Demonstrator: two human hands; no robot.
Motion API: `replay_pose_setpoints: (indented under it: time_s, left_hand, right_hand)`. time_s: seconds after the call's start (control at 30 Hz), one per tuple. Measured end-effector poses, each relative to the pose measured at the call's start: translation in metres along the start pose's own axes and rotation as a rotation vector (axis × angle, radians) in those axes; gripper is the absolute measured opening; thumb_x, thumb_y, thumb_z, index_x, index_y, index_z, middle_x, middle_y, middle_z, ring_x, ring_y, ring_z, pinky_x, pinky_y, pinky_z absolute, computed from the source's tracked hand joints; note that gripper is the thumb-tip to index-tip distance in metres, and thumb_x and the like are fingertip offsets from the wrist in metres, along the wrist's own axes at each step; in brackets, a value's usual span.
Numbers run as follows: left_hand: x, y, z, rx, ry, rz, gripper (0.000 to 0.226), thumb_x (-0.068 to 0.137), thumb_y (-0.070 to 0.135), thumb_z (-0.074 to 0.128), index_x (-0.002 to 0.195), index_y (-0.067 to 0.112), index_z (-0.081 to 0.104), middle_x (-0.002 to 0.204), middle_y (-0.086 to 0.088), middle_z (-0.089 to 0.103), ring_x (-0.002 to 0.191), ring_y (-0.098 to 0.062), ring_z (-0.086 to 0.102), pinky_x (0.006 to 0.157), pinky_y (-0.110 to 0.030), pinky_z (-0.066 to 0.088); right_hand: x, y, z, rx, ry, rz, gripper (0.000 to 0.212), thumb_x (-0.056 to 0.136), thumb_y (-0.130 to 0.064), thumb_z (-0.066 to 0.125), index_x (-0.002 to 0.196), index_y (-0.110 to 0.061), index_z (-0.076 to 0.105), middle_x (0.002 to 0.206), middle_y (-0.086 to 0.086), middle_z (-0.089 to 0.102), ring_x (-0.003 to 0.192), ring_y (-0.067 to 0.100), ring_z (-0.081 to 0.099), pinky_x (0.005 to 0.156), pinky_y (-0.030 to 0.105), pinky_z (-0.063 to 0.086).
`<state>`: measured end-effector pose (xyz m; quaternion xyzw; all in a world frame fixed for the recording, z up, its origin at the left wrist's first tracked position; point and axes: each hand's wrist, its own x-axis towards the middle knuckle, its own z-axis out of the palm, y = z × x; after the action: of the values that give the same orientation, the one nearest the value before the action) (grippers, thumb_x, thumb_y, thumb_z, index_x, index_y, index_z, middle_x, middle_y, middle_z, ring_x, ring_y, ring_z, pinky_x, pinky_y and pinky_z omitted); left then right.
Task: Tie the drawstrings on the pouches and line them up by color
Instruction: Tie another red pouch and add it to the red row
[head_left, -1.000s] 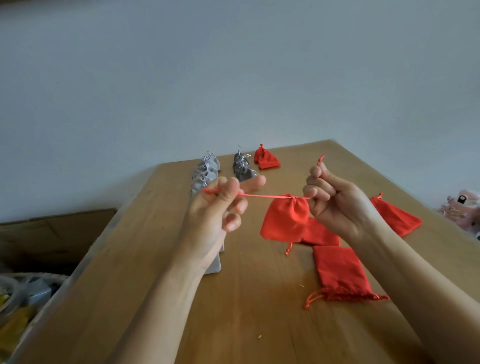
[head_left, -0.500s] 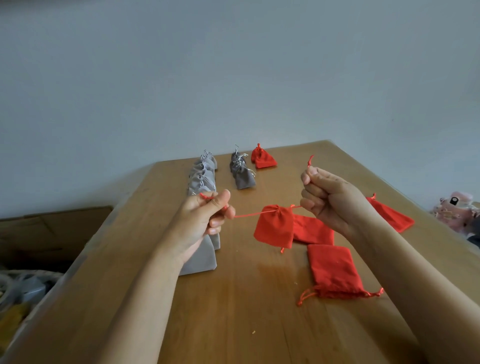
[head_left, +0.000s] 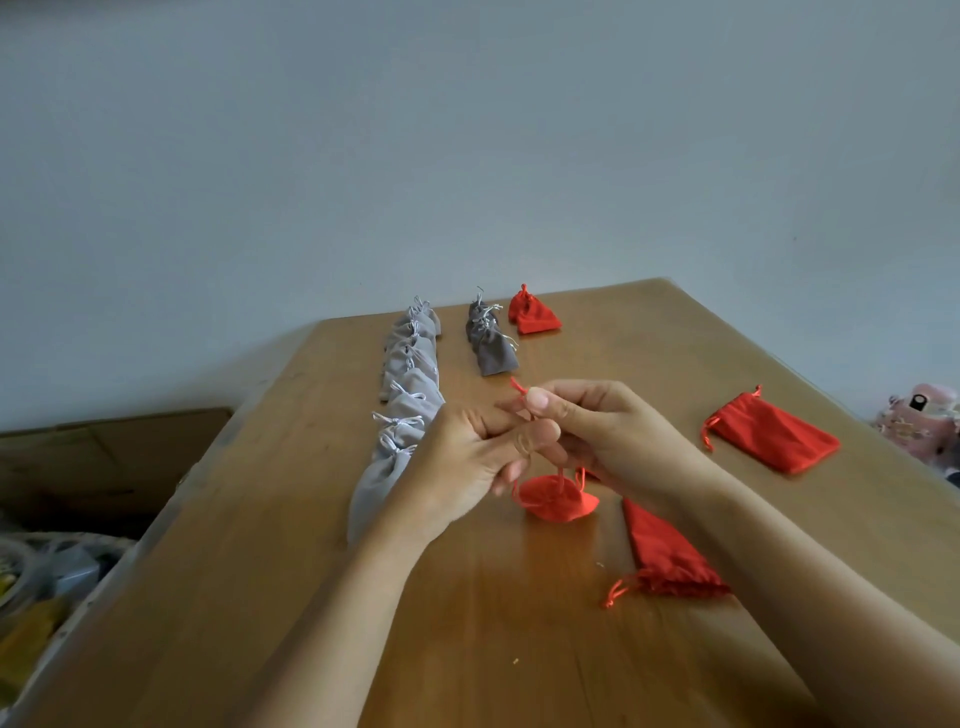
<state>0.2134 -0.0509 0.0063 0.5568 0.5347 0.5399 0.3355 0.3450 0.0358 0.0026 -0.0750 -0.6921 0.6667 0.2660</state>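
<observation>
Across the wooden tabletop (head_left: 519, 639) the work stands part done. A long row of light grey pouches (head_left: 410, 400), strings tied, runs from the far edge toward the near edge along the left side. The left hand (head_left: 457, 467) and right hand (head_left: 613, 431) meet over the middle of the tabletop, the left wrist just beside the nearest grey pouch. Two flat pouches lie untied: the right-edge red pouch (head_left: 774, 434), and the near red pouch (head_left: 667, 553), partly under the right forearm. A short line of dark grey pouches (head_left: 491, 345) stands at the far edge, with one tied red pouch (head_left: 532, 314) just beside it on the right. The held red pouch (head_left: 558, 501), mouth gathered, hangs below the fingers by its drawstrings (head_left: 562, 475); whether it touches the wood cannot be told. Grip: the right thumb and forefinger pinch a cord, its end showing above the thumb; the left fingers curl in on the cords, their exact hold partly hidden. Judgement: the knot is being formed, not yet seated. Risks: letting go of either cord before the knot is drawn tight would let the mouth slacken; an uneven pull could leave a knot that slips later; a sideways sweep of the left forearm could disturb the grey row; setting the finished pouch by the dark grey line instead of the tied red one would break the colour order.
</observation>
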Motion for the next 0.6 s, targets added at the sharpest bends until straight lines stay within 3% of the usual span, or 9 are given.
replay_pose_setpoints:
  time_s: [0.07, 0.13, 0.2, 0.27, 0.3, 0.4, 0.47, 0.53, 0.6]
  left_hand:
    - [-0.002, 0.003, 0.001, -0.037, -0.059, -0.015, 0.021, 0.070, 0.043, 0.066, 0.064, 0.025, 0.076, 0.048, 0.001, 0.055, 0.041, -0.008, 0.037, 0.043, -0.016, 0.034]
    - [-0.002, 0.004, 0.002, -0.044, -0.077, -0.013, 0.017, 0.073, 0.039, 0.063, 0.065, 0.031, 0.076, 0.056, 0.005, 0.063, 0.042, -0.004, 0.039, 0.043, -0.017, 0.035]
    - [-0.002, 0.003, 0.002, -0.025, -0.057, -0.004, 0.024, 0.079, 0.039, 0.061, 0.060, 0.028, 0.073, 0.052, 0.009, 0.057, 0.046, -0.005, 0.042, 0.046, -0.016, 0.036]
    - [-0.001, 0.000, -0.001, -0.033, -0.035, -0.011, 0.035, 0.087, 0.037, 0.061, 0.056, 0.024, 0.069, 0.054, 0.007, 0.057, 0.054, -0.006, 0.047, 0.050, -0.016, 0.036]
    - [0.000, 0.000, -0.003, -0.066, -0.034, -0.026, 0.036, 0.088, 0.035, 0.060, 0.056, 0.023, 0.069, 0.060, 0.005, 0.061, 0.059, -0.006, 0.050, 0.052, -0.016, 0.037]
    - [0.001, -0.003, -0.008, -0.276, -0.101, -0.082, 0.028, 0.086, 0.024, 0.052, 0.068, 0.018, 0.073, 0.086, -0.005, 0.072, 0.069, -0.006, 0.054, 0.057, -0.017, 0.036]
    - [0.001, -0.003, -0.005, -0.350, -0.129, -0.096, 0.021, 0.089, 0.020, 0.053, 0.078, 0.015, 0.071, 0.090, -0.009, 0.073, 0.066, -0.008, 0.052, 0.057, -0.017, 0.036]
    - [0.001, -0.004, 0.002, -0.317, -0.045, -0.121, 0.016, 0.092, 0.020, 0.054, 0.084, 0.011, 0.065, 0.078, -0.006, 0.072, 0.058, -0.007, 0.048, 0.052, -0.015, 0.035]
    - [0.002, -0.006, 0.008, -0.223, 0.100, -0.166, 0.018, 0.094, 0.013, 0.052, 0.084, 0.008, 0.065, 0.060, 0.001, 0.066, 0.048, -0.005, 0.044, 0.047, -0.014, 0.032]
  right_hand:
    - [-0.002, -0.004, -0.002, 0.063, -0.048, 0.009, 0.037, 0.090, -0.025, 0.053, 0.096, 0.010, 0.063, 0.053, 0.001, 0.057, 0.068, 0.033, 0.063, 0.050, 0.021, 0.030]
    - [-0.003, -0.007, -0.002, 0.047, -0.071, -0.020, 0.040, 0.090, -0.019, 0.049, 0.088, 0.020, 0.057, 0.052, 0.000, 0.061, 0.057, 0.021, 0.063, 0.051, 0.019, 0.034]
    - [-0.001, -0.008, -0.003, 0.075, 0.047, -0.047, 0.035, 0.085, -0.021, 0.056, 0.082, 0.013, 0.065, 0.048, -0.004, 0.054, 0.045, 0.010, 0.046, 0.051, 0.022, 0.031]
    - [0.002, -0.009, -0.009, 0.185, 0.249, -0.066, 0.020, 0.078, -0.022, 0.060, 0.073, -0.009, 0.075, 0.043, -0.009, 0.032, 0.042, 0.006, 0.025, 0.045, 0.018, 0.026]
    - [0.004, -0.009, -0.014, 0.265, 0.324, -0.077, 0.020, 0.077, -0.021, 0.060, 0.070, -0.012, 0.076, 0.045, -0.010, 0.024, 0.041, 0.004, 0.021, 0.042, 0.016, 0.025]
    - [0.007, -0.011, -0.025, 0.441, 0.462, -0.067, 0.020, 0.078, -0.020, 0.059, 0.070, -0.012, 0.076, 0.057, -0.006, 0.010, 0.039, 0.002, 0.020, 0.039, 0.013, 0.027]
    - [0.007, -0.007, -0.026, 0.454, 0.494, -0.029, 0.019, 0.081, -0.021, 0.058, 0.080, -0.011, 0.074, 0.059, -0.004, 0.009, 0.039, 0.003, 0.020, 0.040, 0.014, 0.030]
    - [0.008, -0.002, -0.024, 0.420, 0.499, 0.002, 0.021, 0.087, -0.022, 0.056, 0.097, -0.009, 0.071, 0.055, -0.007, 0.017, 0.041, 0.004, 0.024, 0.045, 0.015, 0.038]
    - [0.007, 0.001, -0.023, 0.390, 0.483, -0.006, 0.023, 0.093, -0.019, 0.053, 0.106, -0.009, 0.068, 0.054, -0.005, 0.034, 0.046, 0.007, 0.038, 0.057, 0.019, 0.049]
